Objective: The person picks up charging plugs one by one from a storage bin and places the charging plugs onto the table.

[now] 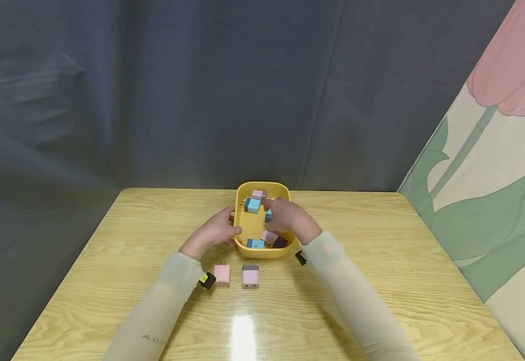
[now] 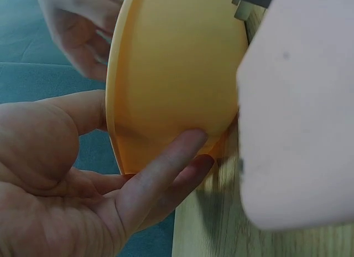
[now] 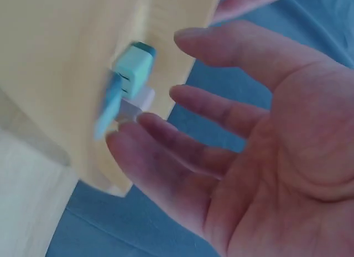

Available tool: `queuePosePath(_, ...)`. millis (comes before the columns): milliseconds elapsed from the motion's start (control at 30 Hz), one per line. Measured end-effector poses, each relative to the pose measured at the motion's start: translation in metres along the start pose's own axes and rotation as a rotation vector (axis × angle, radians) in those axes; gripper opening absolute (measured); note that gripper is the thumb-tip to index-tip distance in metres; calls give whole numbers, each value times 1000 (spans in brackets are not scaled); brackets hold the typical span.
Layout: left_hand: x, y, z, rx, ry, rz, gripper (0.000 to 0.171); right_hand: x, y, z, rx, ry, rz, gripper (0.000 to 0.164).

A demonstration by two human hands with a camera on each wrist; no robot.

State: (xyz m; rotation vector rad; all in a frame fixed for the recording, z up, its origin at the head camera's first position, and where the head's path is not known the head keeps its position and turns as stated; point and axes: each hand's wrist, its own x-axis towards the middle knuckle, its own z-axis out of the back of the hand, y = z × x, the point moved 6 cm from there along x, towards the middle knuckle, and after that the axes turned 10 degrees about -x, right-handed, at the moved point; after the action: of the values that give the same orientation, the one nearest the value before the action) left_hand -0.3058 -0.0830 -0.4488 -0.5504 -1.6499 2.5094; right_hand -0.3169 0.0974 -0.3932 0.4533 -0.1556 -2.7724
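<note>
At left, the left forearm slants inward from below, and the left hand [image 1: 217, 229] grips the side of the yellow tub [image 1: 263, 254], thumb at the rim and fingers under the outer wall, a hold that probably keeps the tub from sliding or tipping. Just in front of the tub, a pink charger [image 1: 221, 276] lies flat, prongs pointing away; beside it, apart, sits a lilac charger [image 1: 250, 277], dark end away. Both seem set down there to be within easy reach. In the tub, a blue charger [image 1: 252, 205] lies toward the back and another blue charger [image 1: 255, 244] near the front wall, the rest scattered loosely among them, as if dropped in rather than arranged. Farthest right, the right hand [image 1: 286, 216] reaches over the tub's right side, palm inward, fingers spread wide and apparently holding nothing, its forearm angled in from the lower right.
</note>
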Motion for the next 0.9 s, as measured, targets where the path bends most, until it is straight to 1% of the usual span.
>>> queuePosePath(67,0,-1,-1,0,6,-2,76,0,3,-7,-19,25,6,61)
queuePosePath(167,-1,-2,-1,-5,13,-3,76,-1,7,-16,-50,37,28,50)
queuePosePath(367,-1,0,0,-21,16,2,75,-2,13,-29,-123,40,36,18)
queuePosePath(433,-1,1,0,-26,16,5,74,-1,14,-31,-139,39,37,12)
queuePosePath(567,-2,2,1,-34,21,7,72,1,14,-35,-145,29,35,9)
queuePosePath(733,-2,0,0,-35,28,-1,70,3,12,-38,-132,-6,17,15)
queuePosePath(900,-2,0,0,-27,28,-3,70,6,13,-41,-136,-47,26,16)
